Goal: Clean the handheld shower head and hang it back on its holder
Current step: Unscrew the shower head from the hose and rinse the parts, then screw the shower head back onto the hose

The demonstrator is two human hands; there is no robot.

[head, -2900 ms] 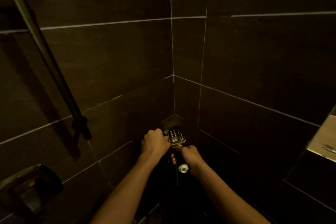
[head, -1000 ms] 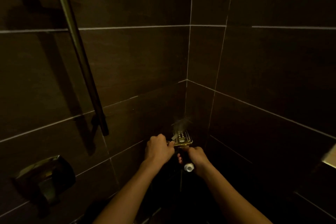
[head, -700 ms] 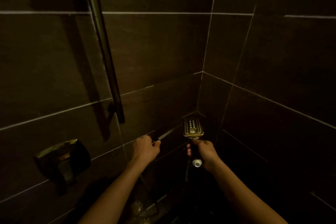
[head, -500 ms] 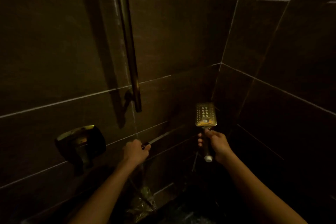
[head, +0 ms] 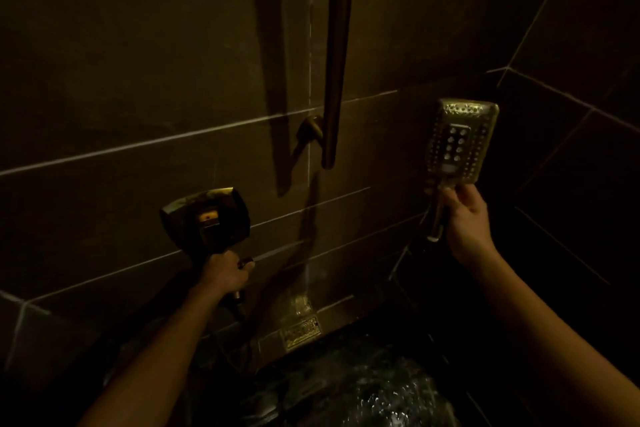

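The handheld shower head (head: 459, 142) is well to the right of the vertical shower rail (head: 337, 52), about level with the rail's lower end. It stands upright, clear of the wall. Its rectangular, brass-coloured spray face, dotted with rows of nozzles, is turned toward the camera. The right hand (head: 465, 218) grips its handle just below the head, fingers and thumb wrapped round it. The handle's pale end shows beneath the fingers.

The left hand (head: 225, 274) is low and to the left of the rail, far from the right hand. Its fingers are curled round a small dark object (head: 246, 263), one end of which pokes out toward the rail. The light is too dim to tell what that object is. The hand sits just under the square metal control plate (head: 207, 218), which is fixed to the wall left of the rail and below its end. I cannot tell whether the hand touches the plate.

The rail's lower end joins the dark tiled wall (head: 121, 80) through a curved bracket (head: 310, 130). Directly below the rail, where wall meets floor, lies a rectangular floor drain (head: 300, 331). To the right of it, and nearer the camera, the dark floor (head: 381, 392) glistens wet.
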